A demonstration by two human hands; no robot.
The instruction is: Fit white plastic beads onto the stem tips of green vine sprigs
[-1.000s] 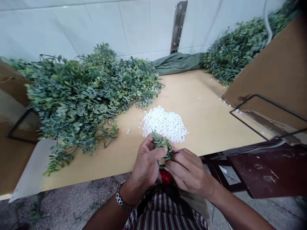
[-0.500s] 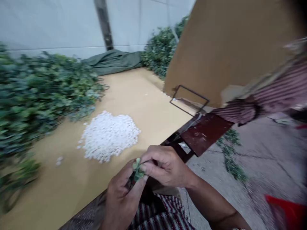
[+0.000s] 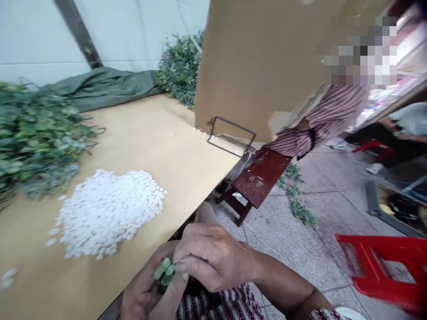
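closely together, both hands (image 3: 213, 258) at green leaves (image 3: 164, 270)

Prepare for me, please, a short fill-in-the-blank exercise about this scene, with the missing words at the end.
1. The sprig in the left hand has leaves coloured ____.
2. The heap of small discs on the table is coloured ____.
3. In the picture, the dark red bench stands to the ____ of this heap.
4. The big brown upright sheet is made of ____.

Missing words: green; white; right; cardboard.
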